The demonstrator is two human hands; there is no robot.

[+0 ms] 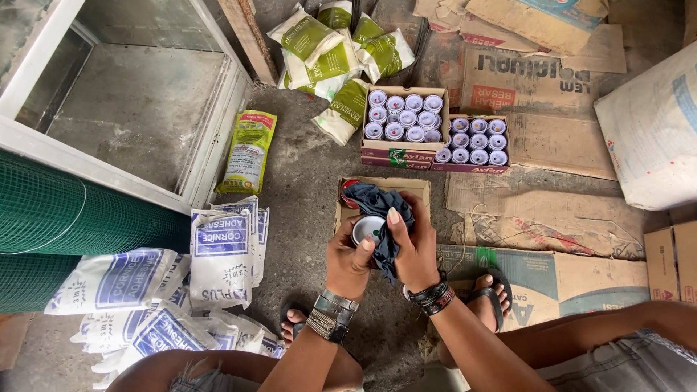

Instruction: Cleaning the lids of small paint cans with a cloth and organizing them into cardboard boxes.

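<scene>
We note white-and-blue sacks (218,254) left of the small can (367,229). Left hand (348,263) grips that can; right hand (414,250) presses a dark cloth (381,207) onto it. Beyond it: two boxes of cans (404,123), five green-and-white bags (327,54).

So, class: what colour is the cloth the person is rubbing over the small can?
Dark blue cloth, held by the right hand; head view shows it best.
</scene>
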